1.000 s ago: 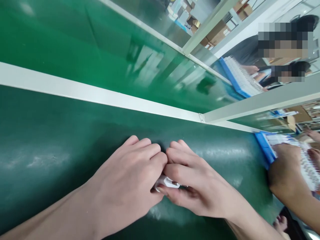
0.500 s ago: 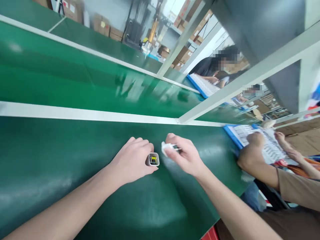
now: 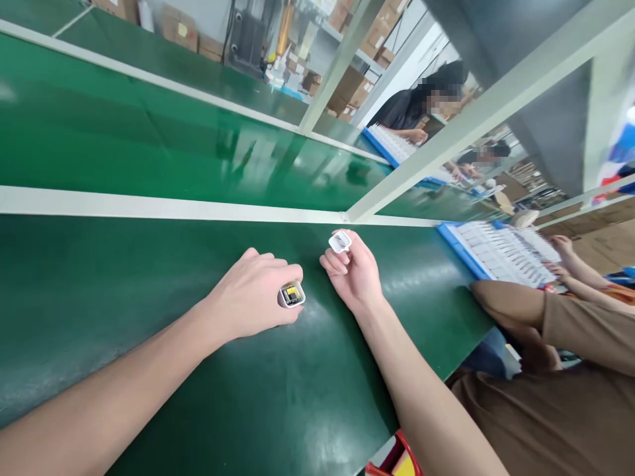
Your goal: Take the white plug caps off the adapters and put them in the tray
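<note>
My left hand point(image 3: 258, 292) is closed around a small white charger housing point(image 3: 292, 295). Its open end faces me, showing a yellow and black electronic part inside; the rest of the housing is hidden in the palm. To the right and slightly farther away, my right hand point(image 3: 354, 271) is turned partly palm up. Its thumb and fingers pinch a white plug cap point(image 3: 340, 241), whose hollow inner side faces the camera. The two pieces are apart, both above the green tabletop point(image 3: 258, 396).
A white rail point(image 3: 173, 206) runs along the table's far edge, with a slanted post point(image 3: 446, 149) rising from it. A blue tray point(image 3: 464, 248) of small parts lies at right, beside a co-worker's brown sleeve point(image 3: 585, 330). A red bin point(image 3: 397, 453) stands below the near edge.
My right hand has rotated palm up and moved farther off, turning the plug cap's hollow side into view. My left hand still holds the housing. The co-worker's arm has drawn back from the tray.
</note>
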Motion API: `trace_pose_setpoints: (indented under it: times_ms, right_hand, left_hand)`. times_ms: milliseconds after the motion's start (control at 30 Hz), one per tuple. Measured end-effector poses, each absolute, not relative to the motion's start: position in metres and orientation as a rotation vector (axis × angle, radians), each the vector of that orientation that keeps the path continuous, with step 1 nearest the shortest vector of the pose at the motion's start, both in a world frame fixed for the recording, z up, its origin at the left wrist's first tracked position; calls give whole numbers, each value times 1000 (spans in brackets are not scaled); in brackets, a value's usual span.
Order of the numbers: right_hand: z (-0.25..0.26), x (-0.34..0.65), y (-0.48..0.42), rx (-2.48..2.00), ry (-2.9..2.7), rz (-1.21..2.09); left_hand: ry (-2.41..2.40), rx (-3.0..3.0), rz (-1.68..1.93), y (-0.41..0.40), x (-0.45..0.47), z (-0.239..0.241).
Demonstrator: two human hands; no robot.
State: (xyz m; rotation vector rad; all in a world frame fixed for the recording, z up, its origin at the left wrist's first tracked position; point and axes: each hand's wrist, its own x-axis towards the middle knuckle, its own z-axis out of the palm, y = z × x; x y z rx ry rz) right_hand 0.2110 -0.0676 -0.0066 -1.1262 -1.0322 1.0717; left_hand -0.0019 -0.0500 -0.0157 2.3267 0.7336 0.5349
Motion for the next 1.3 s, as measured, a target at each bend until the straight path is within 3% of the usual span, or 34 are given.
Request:
trace_pose_setpoints:
  times_ms: [367,967,1300]
  right_hand:
    - [0,211,-80,-978,-1114,1499]
    - [4,203,-88,-999,-1055,1415]
    - [11,211,-98,-930,-1210,1465]
  left_hand:
    - [703,2329,544,-48,3,-20]
    - [605,2184,545,-49,1,-13]
    - [848,1821,578,-48,-2,-2]
